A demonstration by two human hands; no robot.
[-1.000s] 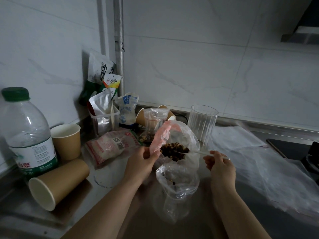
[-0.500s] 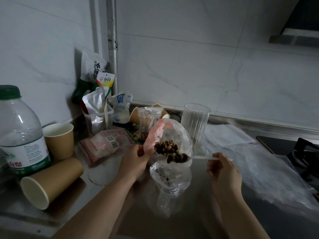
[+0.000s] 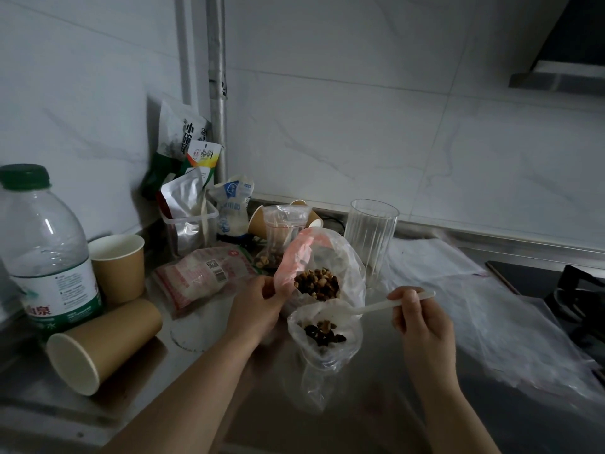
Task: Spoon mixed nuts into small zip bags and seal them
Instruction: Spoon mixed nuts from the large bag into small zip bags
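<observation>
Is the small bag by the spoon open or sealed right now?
Open. The small bag gapes at its mouth, nuts visible inside, with the spoon at its rim.

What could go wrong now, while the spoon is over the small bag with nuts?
1. Nobody holds the small bag; its soft mouth may fold, and nuts may spill on the counter.
2. The left hand pinches only an edge of the big nut bag, which might tip.
3. The right hand holds the spoon near the tall glass; an elbow swing might knock it.
</observation>
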